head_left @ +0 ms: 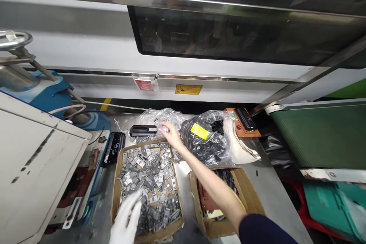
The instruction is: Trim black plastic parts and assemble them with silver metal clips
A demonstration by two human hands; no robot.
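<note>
My left hand [126, 219], in a white glove, hovers over the near left part of a cardboard box [116, 194] full of small grey plastic parts [154, 177]. Its fingers are apart and hold nothing that shows. Beyond the far edge of the box, my bare right hand [171, 134] reaches forward with thumb and fingers drawn together; what sits between them is too small to make out. Just left of those fingertips lies a long black plastic piece [138, 130] with a grey part at its right end.
A clear plastic bag of black parts [206, 148] lies beside a white cloth [238, 145]. An orange-brown fixture [243, 126] stands at the back right. Under my right arm is a second cardboard box [251, 194]. Blue machinery [48, 87] borders the left; a green conveyor [323, 133], the right.
</note>
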